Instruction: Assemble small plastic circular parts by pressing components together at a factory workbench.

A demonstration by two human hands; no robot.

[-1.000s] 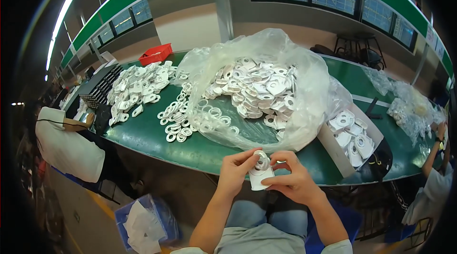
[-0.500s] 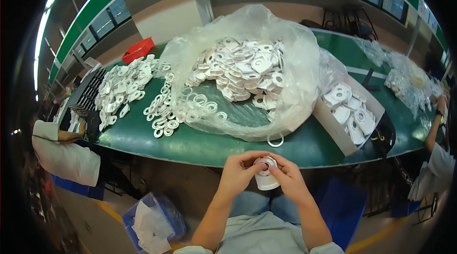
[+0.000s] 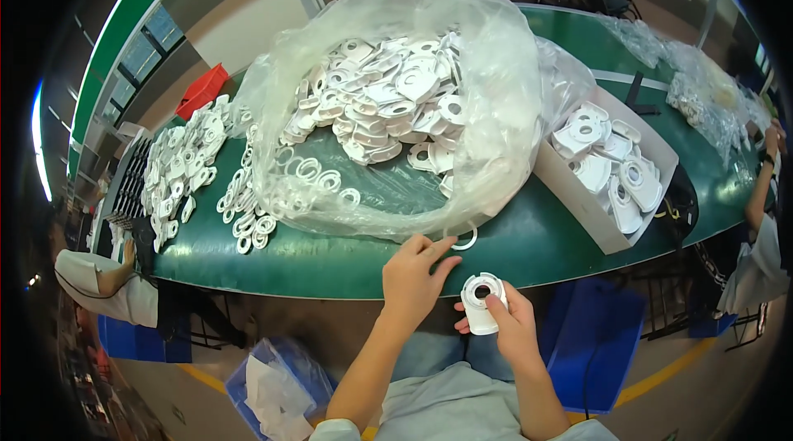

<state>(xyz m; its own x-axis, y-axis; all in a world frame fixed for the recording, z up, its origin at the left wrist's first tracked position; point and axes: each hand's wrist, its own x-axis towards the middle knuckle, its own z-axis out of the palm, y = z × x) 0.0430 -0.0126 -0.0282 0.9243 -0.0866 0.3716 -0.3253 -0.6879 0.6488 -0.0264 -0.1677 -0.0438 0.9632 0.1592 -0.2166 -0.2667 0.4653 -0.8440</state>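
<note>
My right hand (image 3: 518,327) grips a white plastic housing (image 3: 481,296) just off the table's near edge. The housing has a round hole in a raised collar at its top and a flared lower end; the thumb lies on its face. Over the table edge reaches my left hand (image 3: 415,276), open, thumb and index finger apart. Its index fingertip is at the left side of a thin white ring (image 3: 472,239) lying on the green table; whether it touches the ring I cannot tell. Beyond it, a large clear plastic bag (image 3: 504,135) lies open around a heap of white housings (image 3: 388,90).
Loose white rings (image 3: 248,222) and more housings (image 3: 186,164) lie on the left, near a red tray (image 3: 202,90). A carton (image 3: 591,218) of housings stands right. Blue bins (image 3: 277,391) flank me below the table (image 3: 330,272). Other people sit at both sides.
My left hand has let go of the housing and moved forward to the ring at the table edge. My right hand keeps the housing, now slightly right. The view has shifted.
</note>
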